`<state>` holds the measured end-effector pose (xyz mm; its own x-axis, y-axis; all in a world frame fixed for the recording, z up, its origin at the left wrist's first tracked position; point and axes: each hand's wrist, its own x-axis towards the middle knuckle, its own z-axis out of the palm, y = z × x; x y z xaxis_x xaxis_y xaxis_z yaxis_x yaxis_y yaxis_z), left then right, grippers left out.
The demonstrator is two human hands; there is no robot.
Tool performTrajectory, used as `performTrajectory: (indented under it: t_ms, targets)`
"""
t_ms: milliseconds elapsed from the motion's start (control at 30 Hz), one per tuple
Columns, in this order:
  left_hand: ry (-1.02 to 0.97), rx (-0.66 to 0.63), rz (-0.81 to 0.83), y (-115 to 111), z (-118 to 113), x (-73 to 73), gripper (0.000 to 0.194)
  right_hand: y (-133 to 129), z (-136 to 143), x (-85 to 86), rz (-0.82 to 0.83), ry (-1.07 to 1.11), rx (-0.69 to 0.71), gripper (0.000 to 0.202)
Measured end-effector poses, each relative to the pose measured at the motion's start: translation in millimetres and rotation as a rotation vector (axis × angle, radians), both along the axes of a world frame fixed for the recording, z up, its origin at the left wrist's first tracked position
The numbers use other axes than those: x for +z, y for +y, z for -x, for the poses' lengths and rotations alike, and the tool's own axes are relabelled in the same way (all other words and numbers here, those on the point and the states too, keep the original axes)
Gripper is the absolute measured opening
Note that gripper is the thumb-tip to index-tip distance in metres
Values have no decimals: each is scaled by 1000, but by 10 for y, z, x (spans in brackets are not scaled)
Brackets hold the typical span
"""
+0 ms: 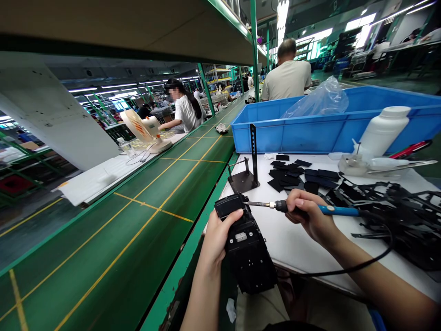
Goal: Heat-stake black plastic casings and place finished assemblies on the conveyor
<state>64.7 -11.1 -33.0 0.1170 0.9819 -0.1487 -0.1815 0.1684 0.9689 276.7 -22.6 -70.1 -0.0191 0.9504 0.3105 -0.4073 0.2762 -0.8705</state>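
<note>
My left hand [220,232] grips a long black plastic housing [250,253] near its upper end, thumb across its face. The housing tilts over the table's near edge, above my lap, and has a small pale rectangle and screw spots. Held in my right hand [310,214] is a soldering iron [330,210] with a blue handle and black cable. Its metal tip points left and meets the housing's upper right edge; whether it touches I cannot tell. Just beyond stands a black metal stand [244,180] with a notched upright.
Black flat pieces [287,174] and a heap of black plastic frames [406,216] lie on the white table. Behind stand a blue bin [296,133] and a white bottle [386,131]. A green conveyor belt [138,225] runs along the left, carrying a small part [222,128]. Co-workers sit farther off.
</note>
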Motion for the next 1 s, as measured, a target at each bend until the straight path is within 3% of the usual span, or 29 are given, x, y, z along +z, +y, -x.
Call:
performTrajectory:
  t_ms: [267,1000]
  targets:
    - [-12,30,3,-3,-10,-15,34,10,-35,-103,-39,-112,-44,21]
    - [-7,23,-6,-28,-4,13,35,13,-19,-65,2,-72,-34,19]
